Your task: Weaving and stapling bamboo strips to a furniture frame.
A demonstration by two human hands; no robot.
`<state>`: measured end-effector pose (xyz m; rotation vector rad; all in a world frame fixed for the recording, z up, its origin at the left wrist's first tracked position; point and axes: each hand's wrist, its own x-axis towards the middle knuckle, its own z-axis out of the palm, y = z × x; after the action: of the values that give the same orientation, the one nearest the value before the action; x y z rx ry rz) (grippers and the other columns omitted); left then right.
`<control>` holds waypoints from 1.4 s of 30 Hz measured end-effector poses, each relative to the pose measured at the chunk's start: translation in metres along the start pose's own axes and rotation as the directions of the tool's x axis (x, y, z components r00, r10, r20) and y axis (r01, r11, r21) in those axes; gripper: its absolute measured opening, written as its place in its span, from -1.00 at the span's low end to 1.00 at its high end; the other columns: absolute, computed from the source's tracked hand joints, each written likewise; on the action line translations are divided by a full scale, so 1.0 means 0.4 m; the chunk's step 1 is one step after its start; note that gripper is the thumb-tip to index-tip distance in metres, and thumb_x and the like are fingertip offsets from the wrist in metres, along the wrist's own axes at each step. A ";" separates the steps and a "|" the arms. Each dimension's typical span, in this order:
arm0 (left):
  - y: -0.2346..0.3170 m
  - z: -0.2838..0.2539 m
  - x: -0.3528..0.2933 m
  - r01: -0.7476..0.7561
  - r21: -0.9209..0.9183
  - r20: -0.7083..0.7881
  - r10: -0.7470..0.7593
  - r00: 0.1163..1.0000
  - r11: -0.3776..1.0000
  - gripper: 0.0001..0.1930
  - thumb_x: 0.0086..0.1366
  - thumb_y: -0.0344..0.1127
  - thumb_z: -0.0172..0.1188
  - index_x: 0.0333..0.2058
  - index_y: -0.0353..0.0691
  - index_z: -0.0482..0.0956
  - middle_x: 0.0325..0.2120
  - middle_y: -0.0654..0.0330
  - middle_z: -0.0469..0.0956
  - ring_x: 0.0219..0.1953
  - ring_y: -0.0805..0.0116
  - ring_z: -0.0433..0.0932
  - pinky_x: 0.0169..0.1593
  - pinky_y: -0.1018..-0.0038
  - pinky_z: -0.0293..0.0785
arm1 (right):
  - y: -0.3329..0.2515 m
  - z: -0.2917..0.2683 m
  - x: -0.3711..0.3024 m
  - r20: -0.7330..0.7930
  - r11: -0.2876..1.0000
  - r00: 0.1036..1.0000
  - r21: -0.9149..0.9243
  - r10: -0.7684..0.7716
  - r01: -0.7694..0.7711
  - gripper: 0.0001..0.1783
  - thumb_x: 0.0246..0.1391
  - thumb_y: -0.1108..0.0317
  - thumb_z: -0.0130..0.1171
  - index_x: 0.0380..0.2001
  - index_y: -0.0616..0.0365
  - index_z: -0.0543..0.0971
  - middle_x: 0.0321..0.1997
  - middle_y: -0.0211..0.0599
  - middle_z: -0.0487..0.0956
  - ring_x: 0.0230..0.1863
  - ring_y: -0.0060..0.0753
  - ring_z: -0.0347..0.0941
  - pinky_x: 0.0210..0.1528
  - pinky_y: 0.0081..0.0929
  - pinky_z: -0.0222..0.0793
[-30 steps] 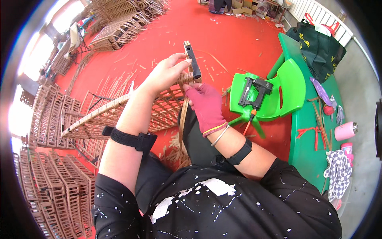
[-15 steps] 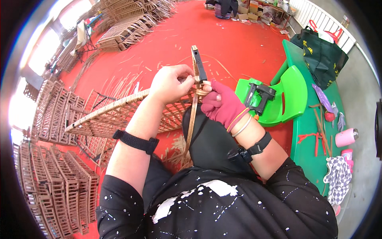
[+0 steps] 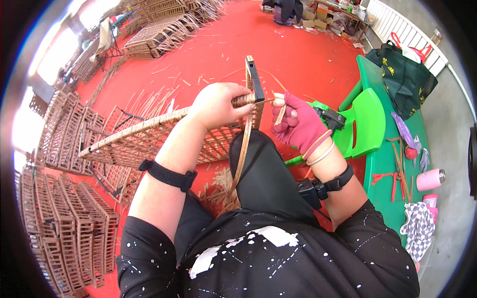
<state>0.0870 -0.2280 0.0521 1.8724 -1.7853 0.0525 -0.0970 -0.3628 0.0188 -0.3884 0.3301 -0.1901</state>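
Observation:
A woven rattan frame (image 3: 144, 131) lies across my lap, its wrapped top rail running left to right. My left hand (image 3: 218, 105) grips that rail near its black metal corner post (image 3: 255, 79). My right hand (image 3: 297, 123), in a magenta glove, pinches a flat rattan strip (image 3: 241, 159) beside the post; the strip curves down over my black trousers toward the floor. Both wrists carry black straps.
A green plastic chair (image 3: 365, 124) with a black tool (image 3: 329, 118) on its seat stands to my right. A green table (image 3: 392, 164) holds a pink cup, red scissors and a checked cloth. Stacked woven frames (image 3: 59, 238) fill the left. Red floor carries rattan scraps.
The frame and both hands have come nearer and lower toward my lap. My right hand has shifted to the right of the corner post, pulling the strip across.

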 end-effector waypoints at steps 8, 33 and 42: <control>0.006 0.005 0.002 0.048 0.100 0.025 -0.050 0.998 0.994 -0.72 0.15 -0.07 0.31 -0.27 -0.12 0.68 -0.43 0.09 0.65 -0.32 0.05 0.63 -0.22 0.19 0.54 | -0.058 -0.006 -0.017 0.046 0.998 0.999 0.057 -0.015 0.012 -0.67 0.37 0.14 -0.01 -0.40 0.14 0.47 -0.75 -0.71 0.20 -0.76 -0.75 -0.01 -0.59 -0.65 0.02; 0.027 0.003 0.025 0.080 0.093 -0.016 -0.079 0.997 0.992 -0.78 0.17 -0.13 0.33 -0.32 -0.14 0.67 -0.59 0.12 0.57 -0.48 0.09 0.59 -0.38 0.28 0.48 | -0.247 -0.883 -0.043 -0.719 0.838 0.483 -0.542 -0.500 0.062 -0.67 0.10 -0.05 0.25 -0.18 -0.14 0.56 -0.37 -0.41 0.59 -0.34 -0.31 0.52 -0.28 -0.35 0.39; 0.003 0.003 0.030 0.087 0.075 0.029 -0.089 0.996 0.993 -0.72 0.14 -0.16 0.37 -0.29 -0.25 0.66 -0.56 0.07 0.57 -0.50 0.13 0.58 -0.38 0.34 0.48 | -0.256 -0.919 0.047 -0.709 0.962 0.651 -0.203 -0.272 0.180 -0.64 0.17 0.06 0.26 -0.09 0.02 0.55 -0.04 -0.24 0.62 -0.06 -0.18 0.56 0.04 -0.12 0.48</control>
<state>0.0869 -0.2394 0.0562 2.0127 -1.7412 0.0563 -0.2204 -0.5851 -0.2665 -0.4574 1.1068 -0.5868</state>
